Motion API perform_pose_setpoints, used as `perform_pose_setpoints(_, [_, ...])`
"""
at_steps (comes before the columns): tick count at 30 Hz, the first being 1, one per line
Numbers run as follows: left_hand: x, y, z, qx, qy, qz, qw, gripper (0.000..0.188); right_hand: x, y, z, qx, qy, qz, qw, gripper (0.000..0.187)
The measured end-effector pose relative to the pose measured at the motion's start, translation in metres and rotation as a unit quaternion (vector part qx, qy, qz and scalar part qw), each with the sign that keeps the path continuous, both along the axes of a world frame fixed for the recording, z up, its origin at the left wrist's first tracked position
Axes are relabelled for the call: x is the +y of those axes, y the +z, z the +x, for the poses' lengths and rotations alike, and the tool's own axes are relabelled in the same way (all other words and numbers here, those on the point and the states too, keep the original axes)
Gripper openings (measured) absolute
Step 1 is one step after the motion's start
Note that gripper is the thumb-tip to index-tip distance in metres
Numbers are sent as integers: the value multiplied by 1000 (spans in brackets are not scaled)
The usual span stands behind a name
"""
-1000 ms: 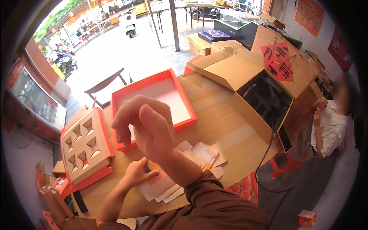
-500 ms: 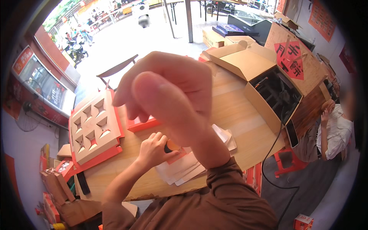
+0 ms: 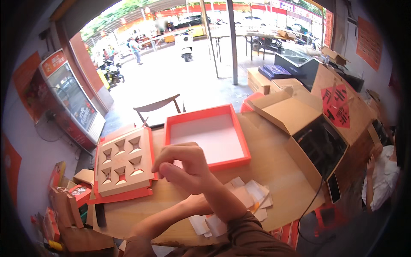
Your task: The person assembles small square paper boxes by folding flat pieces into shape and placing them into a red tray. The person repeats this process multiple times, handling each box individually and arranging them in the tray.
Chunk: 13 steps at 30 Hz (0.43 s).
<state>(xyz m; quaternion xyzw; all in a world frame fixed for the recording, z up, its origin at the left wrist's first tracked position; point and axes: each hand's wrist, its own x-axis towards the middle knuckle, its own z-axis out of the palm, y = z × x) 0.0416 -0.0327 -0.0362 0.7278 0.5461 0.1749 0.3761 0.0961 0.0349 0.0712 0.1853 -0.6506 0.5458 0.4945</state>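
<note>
My right hand (image 3: 185,168) is raised over the table, fingers curled in and thumb pressed toward them. Whatever it may hold is hidden. Behind it stands a shallow red tray-like box (image 3: 209,139) with a white inside. My left hand (image 3: 199,204) reaches across under the right forearm to a loose pile of pale card pieces (image 3: 260,192); its fingers are hidden there. Left of my right hand lies a red box (image 3: 124,198) with a brown cardboard insert (image 3: 127,169) that has several square cut-outs.
On the right, an open cardboard carton (image 3: 299,158) shows a dark inside, with a phone (image 3: 334,188) beside it. A black object (image 3: 100,215) lies at the table's left edge. Beyond the table stands a chair (image 3: 158,107). A seated person (image 3: 381,175) is at the far right.
My right hand has dropped lower and away from the head camera, uncovering the red tray-like box. My left hand has moved right, behind the right forearm. The view has tilted up.
</note>
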Motion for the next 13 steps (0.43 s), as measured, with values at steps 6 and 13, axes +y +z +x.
perform_pose_setpoints(6, [12, 14, -63, -85, 85, 231, 966, 30, 10, 7, 12, 0, 43, -99, 994, 21])
perform_pose_setpoints(13, [82, -23, -105, 294, 35, 152, 943, 63, 66, -26, 14, 237, 80, -308, 918, 28])
